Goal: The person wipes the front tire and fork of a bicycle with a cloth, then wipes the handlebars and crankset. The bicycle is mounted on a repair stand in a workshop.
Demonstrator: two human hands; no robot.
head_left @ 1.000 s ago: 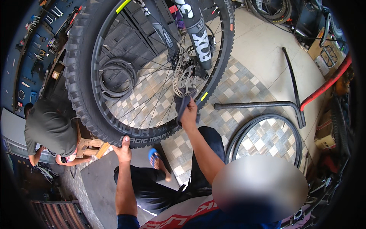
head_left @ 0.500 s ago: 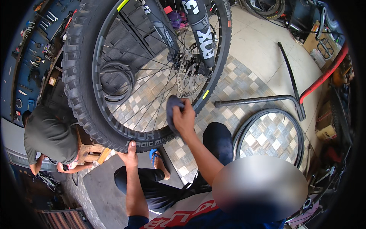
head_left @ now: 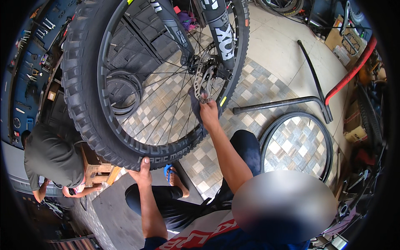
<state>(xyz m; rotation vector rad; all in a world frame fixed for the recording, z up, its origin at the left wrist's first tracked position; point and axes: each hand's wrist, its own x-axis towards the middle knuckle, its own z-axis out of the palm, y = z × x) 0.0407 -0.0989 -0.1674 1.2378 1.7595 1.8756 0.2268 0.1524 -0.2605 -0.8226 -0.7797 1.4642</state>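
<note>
While the fork (head_left: 223,37) straddles the wheel (head_left: 79,100) and seems to carry it clear of the floor (head_left: 271,81), the left hand (head_left: 142,177) holds the wheel's lower edge, thumb over its sidewall and fingers mostly hidden underneath; that grip is probably there to stop the wheel turning. The right hand (head_left: 209,114) reaches in at the wheel's lower right, its grip narrow on a dark cloth (head_left: 196,109) bunched at the lower edge of the brake rotor (head_left: 198,87), near the wheel's centre; the folds likely pad some fingers from the metal, though exact contact is hard to tell. Right of the wheel lies a black hoop (head_left: 328,146); left of it a co-worker (head_left: 54,154) bends forward.
</note>
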